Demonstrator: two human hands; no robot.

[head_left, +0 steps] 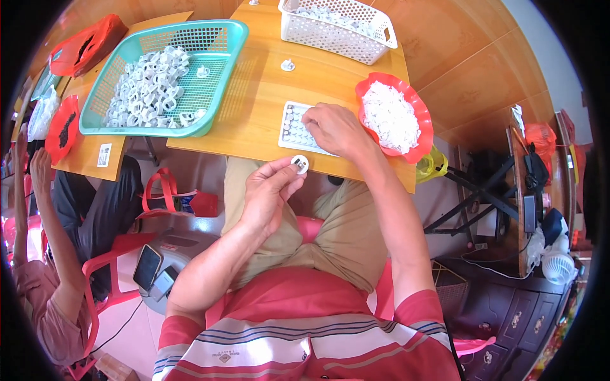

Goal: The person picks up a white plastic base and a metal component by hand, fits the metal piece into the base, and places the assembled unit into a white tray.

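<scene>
Over the near edge of the wooden table, my left hand point(267, 193) pinches a small round white plastic part point(304, 165) with dark slots in its face, between thumb and fingers. My right hand point(333, 129) reaches over a shallow white tray point(283, 130), its fingers bent down among small round pieces point(293, 122) set in rows. The fingertips are partly hidden, so what they pinch cannot be made out. Right of that hand stands a red scalloped bowl point(424, 127) heaped with small white pieces point(389, 114).
A green basket point(236, 54) holds many grey-white plastic parts point(147, 89) at the left. A white perforated basket point(330, 35) stands at the back, one loose white part point(288, 65) before it. Red dishes point(62, 130) and another person's arm point(54, 222) are farther left.
</scene>
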